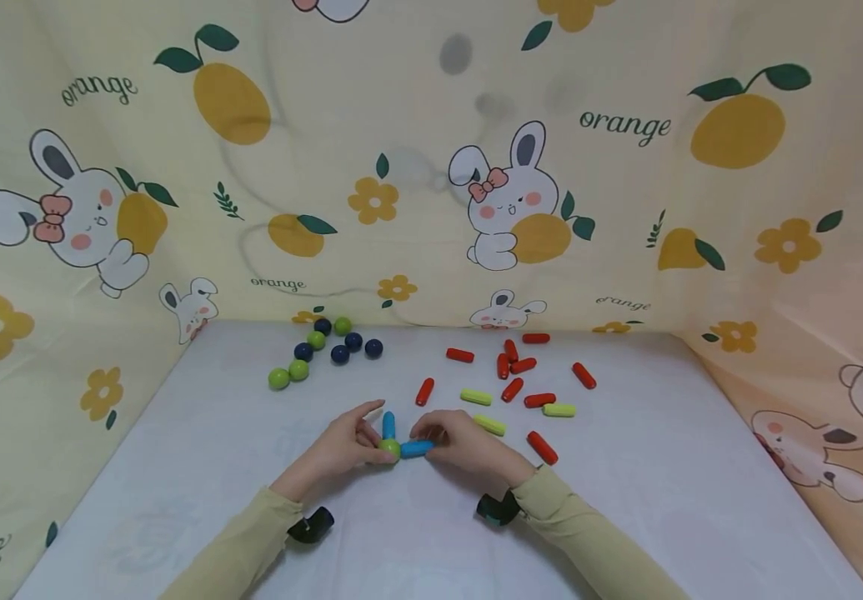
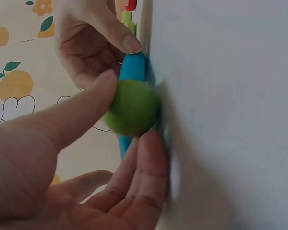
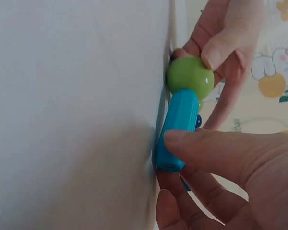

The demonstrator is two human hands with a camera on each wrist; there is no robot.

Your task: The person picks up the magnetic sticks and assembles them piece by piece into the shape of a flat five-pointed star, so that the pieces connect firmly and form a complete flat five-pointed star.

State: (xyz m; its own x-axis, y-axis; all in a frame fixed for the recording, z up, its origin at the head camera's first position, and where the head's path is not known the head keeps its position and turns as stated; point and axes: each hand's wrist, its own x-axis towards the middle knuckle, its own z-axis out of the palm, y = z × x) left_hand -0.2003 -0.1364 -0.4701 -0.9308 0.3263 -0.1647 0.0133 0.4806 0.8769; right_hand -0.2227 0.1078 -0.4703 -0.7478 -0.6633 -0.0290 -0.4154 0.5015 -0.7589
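Note:
In the head view my left hand (image 1: 341,443) pinches a shiny green ball (image 1: 389,451) between thumb and fingers, low against the white tabletop. One blue rod (image 1: 389,424) points away from the ball toward the back. A second blue rod (image 1: 416,449) extends to the right, its near end touching the ball. My right hand (image 1: 470,443) holds that second rod by its outer end. From the right wrist, the ridged blue rod (image 3: 180,115) is seen meeting the green ball (image 3: 189,74), with the thumb on the rod's side. The left wrist view shows the thumb and fingers around the ball (image 2: 133,108).
Loose green balls (image 1: 278,378) and dark blue balls (image 1: 374,348) lie at the back left. Several red rods (image 1: 542,447) and a few yellow-green rods (image 1: 559,410) are scattered at the back right. A printed cloth (image 1: 416,167) rises behind the white tabletop (image 1: 401,533).

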